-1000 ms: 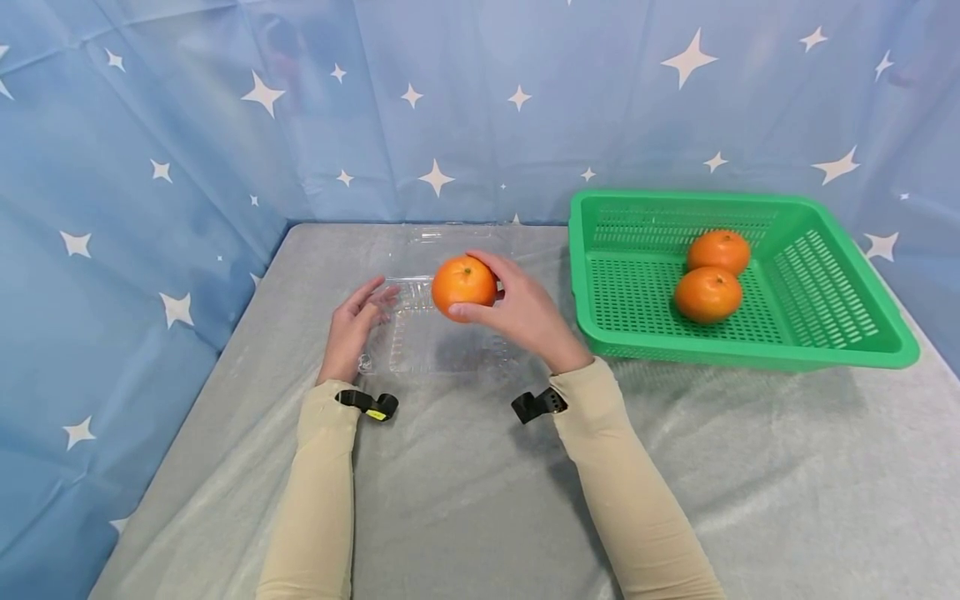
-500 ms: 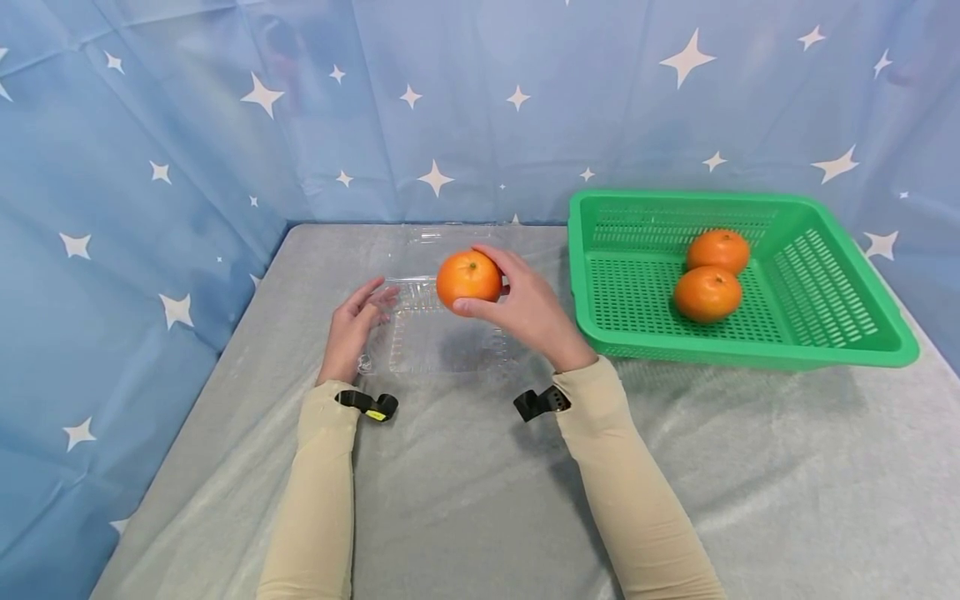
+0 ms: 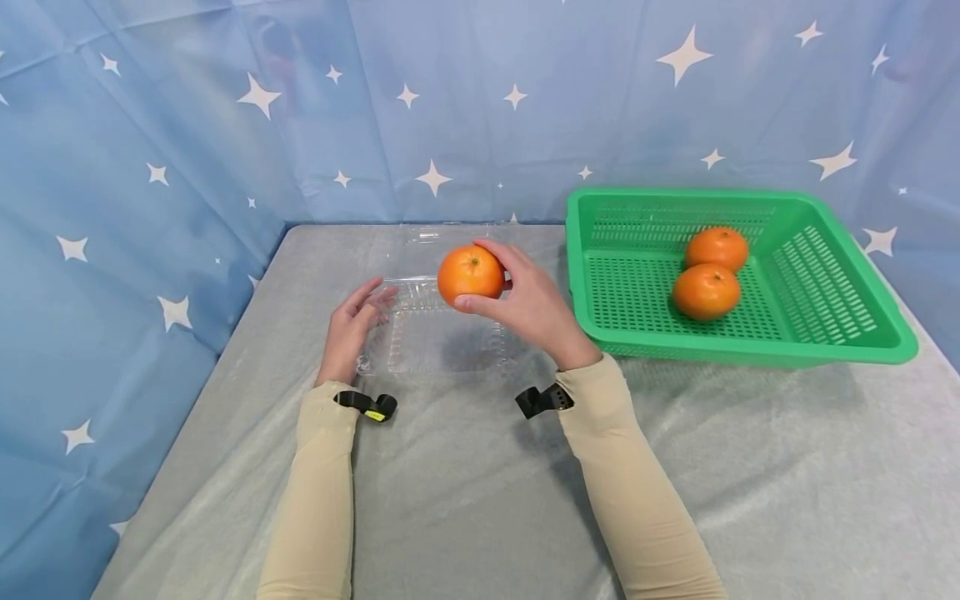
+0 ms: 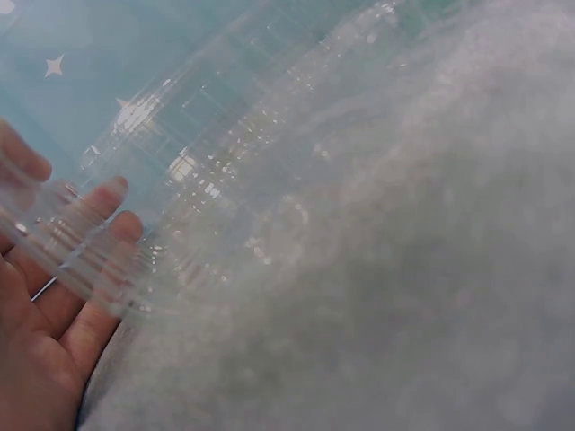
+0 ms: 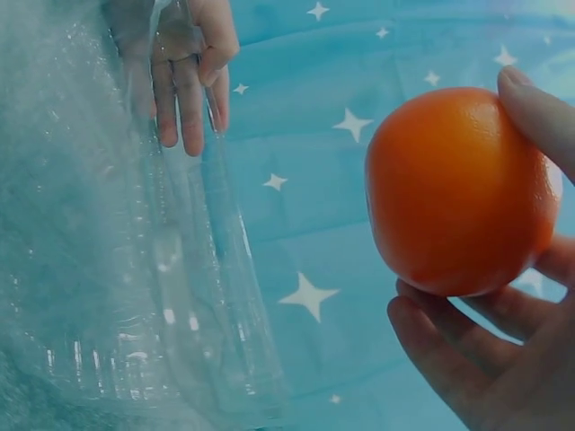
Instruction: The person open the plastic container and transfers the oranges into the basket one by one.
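My right hand (image 3: 536, 304) grips a mandarin (image 3: 471, 276) between thumb and fingers. It holds the fruit up over a clear plastic clamshell box (image 3: 448, 346), apart from it. The box lies open on the table with its lid (image 3: 427, 237) toward the back. My left hand (image 3: 352, 329) is at the box's left side. Its fingers are extended along the clear wall, seen through the plastic in the left wrist view. In the right wrist view the mandarin (image 5: 463, 193) hangs well clear of the box wall (image 5: 180, 314).
A green plastic basket (image 3: 750, 350) stands at the right, close to my right wrist. Two more mandarins, a front one (image 3: 707, 292) and a rear one (image 3: 717, 249), lie inside. Grey cloth (image 3: 450, 500) covers the table; a blue starred curtain (image 3: 480, 133) hangs behind.
My right hand has moved slightly up and to the right with the mandarin in its grip. My left hand and the clear box have stayed in place.
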### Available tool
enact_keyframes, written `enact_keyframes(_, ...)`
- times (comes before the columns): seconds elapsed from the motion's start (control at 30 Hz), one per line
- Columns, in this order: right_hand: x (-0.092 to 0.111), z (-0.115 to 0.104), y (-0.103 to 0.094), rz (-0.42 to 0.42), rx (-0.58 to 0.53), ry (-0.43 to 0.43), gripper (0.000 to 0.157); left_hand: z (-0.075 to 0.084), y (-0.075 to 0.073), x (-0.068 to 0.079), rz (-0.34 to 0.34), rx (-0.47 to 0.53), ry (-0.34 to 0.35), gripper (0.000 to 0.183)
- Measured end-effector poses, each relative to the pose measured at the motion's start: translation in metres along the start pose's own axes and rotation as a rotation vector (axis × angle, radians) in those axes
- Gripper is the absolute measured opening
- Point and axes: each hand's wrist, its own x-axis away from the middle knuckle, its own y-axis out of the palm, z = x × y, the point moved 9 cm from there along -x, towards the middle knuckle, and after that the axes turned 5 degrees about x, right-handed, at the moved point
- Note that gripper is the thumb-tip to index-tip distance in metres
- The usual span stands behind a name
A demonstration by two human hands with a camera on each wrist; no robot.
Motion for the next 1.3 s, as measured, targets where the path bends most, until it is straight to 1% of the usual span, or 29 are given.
enact_keyframes(0.17,0.001,-0.002,-0.002,0.009,0.020,-0.011,0.072,0.000,0.000,0.000,-0.002,-0.004,0.000,0.043)
enact_keyframes(0.4,0.002,0.000,-0.006,0.019,0.025,0.010,0.075,-0.001,0.000,0.000,-0.003,0.007,-0.007,0.043)
enact_keyframes(0.6,0.003,0.000,-0.011,0.033,0.012,-0.009,0.073,-0.001,0.001,0.000,-0.002,0.016,-0.011,0.042)
enact_keyframes(0.77,0.004,0.002,-0.019,0.064,0.015,-0.026,0.072,-0.001,0.002,0.000,-0.020,0.040,0.000,0.042)
enact_keyframes(0.9,0.004,0.004,-0.022,0.072,0.023,-0.029,0.073,-0.001,0.002,0.000,-0.015,0.038,0.008,0.043)
enact_keyframes(1.1,0.004,0.006,-0.026,0.074,0.010,-0.003,0.073,-0.001,0.002,0.000,-0.016,0.026,0.002,0.042)
enact_keyframes(1.3,0.005,0.008,-0.034,0.081,-0.005,0.028,0.076,0.003,0.003,0.002,-0.026,0.051,-0.007,0.041)
